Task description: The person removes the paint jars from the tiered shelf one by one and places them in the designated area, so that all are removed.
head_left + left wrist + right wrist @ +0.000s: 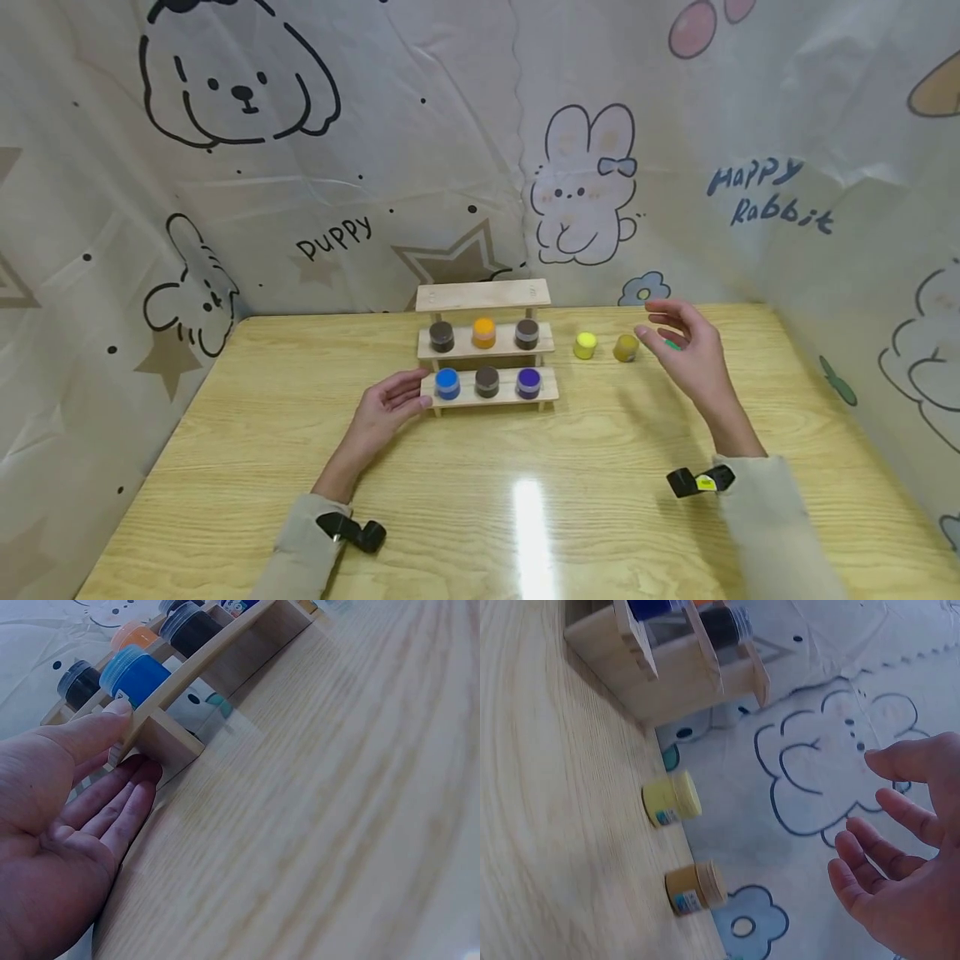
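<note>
A small three-tier wooden rack (487, 293) stands near the table's back edge. On its middle step sit dark jars (442, 337) at either end and an orange paint jar (483, 332) between them. The bottom step carries a blue paint jar (447, 383), a dark one (487, 381) and a purple one (528, 382). My left hand (386, 412) holds the left end of that step, thumb at its front corner (120, 754). Raised over the table on the right, my right hand (688, 354) has its fingers loosely bent around nothing. A green item (673, 343) is mostly hidden behind it.
Right of the rack stand a yellow paint jar (585, 345) and an ochre paint jar (626, 347), the latter close to my right fingertips. A printed cloth (465, 167) hangs behind the wooden table (420, 517). The rack's top step is bare.
</note>
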`<action>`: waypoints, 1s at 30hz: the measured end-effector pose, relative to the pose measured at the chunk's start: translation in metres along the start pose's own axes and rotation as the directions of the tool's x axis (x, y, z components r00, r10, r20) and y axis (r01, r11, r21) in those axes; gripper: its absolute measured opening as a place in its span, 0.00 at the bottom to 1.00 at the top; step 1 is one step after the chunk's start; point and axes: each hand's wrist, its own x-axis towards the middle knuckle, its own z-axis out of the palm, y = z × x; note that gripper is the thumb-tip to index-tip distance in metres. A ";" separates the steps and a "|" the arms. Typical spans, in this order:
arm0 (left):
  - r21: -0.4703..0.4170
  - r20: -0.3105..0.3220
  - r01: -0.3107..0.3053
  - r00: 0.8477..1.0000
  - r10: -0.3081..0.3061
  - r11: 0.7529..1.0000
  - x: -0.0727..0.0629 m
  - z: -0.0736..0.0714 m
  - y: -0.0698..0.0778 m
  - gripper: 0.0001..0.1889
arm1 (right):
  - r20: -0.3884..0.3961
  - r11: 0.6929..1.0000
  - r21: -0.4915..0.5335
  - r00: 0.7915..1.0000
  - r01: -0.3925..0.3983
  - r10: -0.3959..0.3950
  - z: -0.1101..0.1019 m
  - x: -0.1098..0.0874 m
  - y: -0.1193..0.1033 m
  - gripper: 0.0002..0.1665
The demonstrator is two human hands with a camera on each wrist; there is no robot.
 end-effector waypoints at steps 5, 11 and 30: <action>0.003 -0.004 -0.006 1.000 0.006 1.000 0.001 -0.002 0.000 0.24 | 0.050 0.997 0.056 0.997 0.052 -0.055 0.017 0.002 -0.011 0.26; -0.011 -0.001 -0.005 1.000 0.005 1.000 0.002 -0.002 0.001 0.24 | 0.109 0.993 0.094 0.991 0.066 -0.076 0.040 0.003 -0.015 0.26; -0.011 -0.001 0.009 1.000 -0.009 1.000 0.000 0.000 0.001 0.24 | 0.224 0.971 0.237 0.972 0.013 -0.067 0.103 0.007 -0.031 0.29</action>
